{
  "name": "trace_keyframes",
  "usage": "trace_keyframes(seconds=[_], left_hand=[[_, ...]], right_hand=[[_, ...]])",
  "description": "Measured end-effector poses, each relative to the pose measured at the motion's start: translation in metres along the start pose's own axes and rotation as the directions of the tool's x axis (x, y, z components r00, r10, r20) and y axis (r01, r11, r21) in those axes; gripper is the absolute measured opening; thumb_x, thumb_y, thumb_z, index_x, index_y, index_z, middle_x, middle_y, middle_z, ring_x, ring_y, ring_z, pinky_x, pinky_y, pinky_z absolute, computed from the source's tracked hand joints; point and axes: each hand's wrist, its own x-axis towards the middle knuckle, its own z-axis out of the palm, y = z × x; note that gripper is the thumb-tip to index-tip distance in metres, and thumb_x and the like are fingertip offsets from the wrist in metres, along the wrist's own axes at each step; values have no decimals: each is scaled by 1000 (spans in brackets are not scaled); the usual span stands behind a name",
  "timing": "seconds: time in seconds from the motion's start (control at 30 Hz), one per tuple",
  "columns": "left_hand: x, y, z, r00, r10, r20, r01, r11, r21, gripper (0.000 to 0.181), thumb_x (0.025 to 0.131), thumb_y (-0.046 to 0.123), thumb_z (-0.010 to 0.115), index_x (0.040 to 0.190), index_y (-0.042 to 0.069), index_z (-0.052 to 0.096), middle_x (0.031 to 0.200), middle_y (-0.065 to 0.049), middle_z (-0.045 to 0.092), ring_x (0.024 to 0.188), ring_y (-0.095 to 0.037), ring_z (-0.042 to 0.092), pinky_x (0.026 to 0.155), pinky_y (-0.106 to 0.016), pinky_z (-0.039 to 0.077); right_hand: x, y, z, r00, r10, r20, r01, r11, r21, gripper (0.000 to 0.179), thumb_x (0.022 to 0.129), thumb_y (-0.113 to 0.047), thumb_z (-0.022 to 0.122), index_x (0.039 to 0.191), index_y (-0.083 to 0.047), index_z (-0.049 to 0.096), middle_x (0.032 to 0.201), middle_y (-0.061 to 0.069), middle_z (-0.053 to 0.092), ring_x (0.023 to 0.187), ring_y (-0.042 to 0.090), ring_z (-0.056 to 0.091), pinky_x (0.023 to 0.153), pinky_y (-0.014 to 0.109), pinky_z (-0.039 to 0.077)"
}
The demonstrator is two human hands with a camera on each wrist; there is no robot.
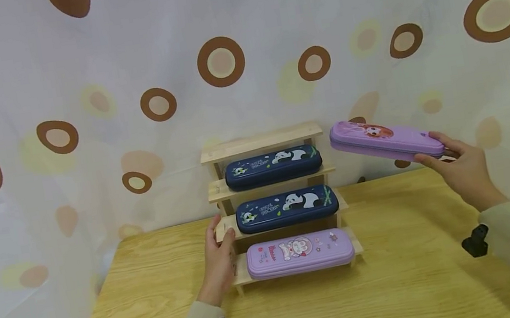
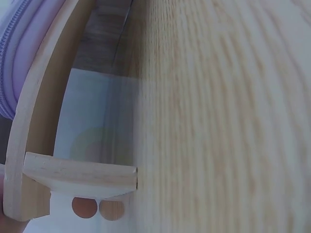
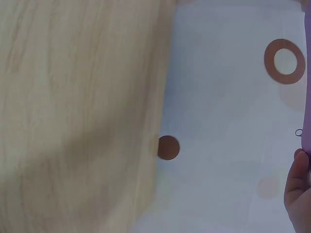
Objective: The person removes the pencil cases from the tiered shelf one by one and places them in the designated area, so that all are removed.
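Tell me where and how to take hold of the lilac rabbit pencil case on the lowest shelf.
Likely best: come from the right and grip the right end of the lilac rabbit pencil case, spanning its narrow width. It lies lengthwise along the lowest shelf, and the left hand holds the wooden rack at its left side.

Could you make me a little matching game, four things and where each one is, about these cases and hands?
Things:
1. Left hand
2. Purple case with an orange-haired figure
3. Upper navy panda case
4. Lilac rabbit case

Places:
A. On the lowest shelf
B. Held in the air by the right hand
C. At the left end of the wooden rack
D. On the second shelf from the top

Right pairs: 1-C, 2-B, 3-D, 4-A
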Motion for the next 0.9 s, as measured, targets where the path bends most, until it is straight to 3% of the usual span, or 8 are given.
trace_keyframes(seconds=[0.07, 0.13, 0.23, 0.33, 0.57, 0.9], left_hand=[[0, 1, 0, 1000, 1, 3, -1, 1000, 13, 54, 103, 19, 53, 152, 22, 31, 134, -10, 41, 69, -8, 41, 56, -19, 33], [0, 2, 0, 1000, 3, 10, -3, 1000, 29, 55, 104, 19, 52, 153, 21, 29, 143, -10, 36, 91, -12, 48, 74, -20, 40], [0, 1, 1, 1000, 9, 20, -10, 999, 44, 56, 104, 19, 51, 154, 20, 26, 152, -10, 28, 122, -21, 40, 102, -32, 34], [-1, 2, 1, 1000, 15, 18, -16, 998, 54, 57, 104, 19, 52, 155, 21, 25, 155, -10, 24, 128, -27, 36, 108, -41, 29], [-1, 3, 0, 999, 31, 22, -33, 996, 87, 59, 104, 20, 51, 156, 22, 24, 160, -9, 19, 142, -27, 23, 116, -46, 19], [0, 0, -1, 999, 42, 14, -43, 997, 71, 59, 103, 17, 51, 156, 20, 24, 155, -15, 28, 136, -27, 33, 114, -44, 24]], right_hand=[[-2, 7, -1, 1000, 24, 5, -24, 1000, -5, 67, 92, -25, 71, 151, -16, 40, 147, 21, 43, 100, -2, 54, 73, 7, 47], [-4, 14, -3, 999, 39, 4, -39, 999, -22, 68, 92, -27, 71, 152, -16, 40, 146, 25, 43, 97, -3, 54, 70, 8, 47], [-7, 24, -5, 999, 43, 3, -43, 997, -60, 69, 92, -30, 71, 151, -15, 40, 143, 30, 44, 93, -5, 54, 67, 8, 47], [-8, 33, -7, 999, 42, 17, -40, 995, -95, 70, 92, -32, 71, 152, -13, 39, 141, 34, 44, 91, -9, 53, 64, 9, 47], [-11, 50, -12, 995, 76, 62, -68, 990, -124, 76, 91, -36, 71, 152, -7, 37, 140, 36, 42, 88, -21, 50, 63, 9, 47], [-19, 69, -14, 989, 110, 100, -89, 977, -193, 77, 89, -38, 74, 148, -1, 41, 135, 37, 46, 86, -19, 46, 62, 9, 46]])
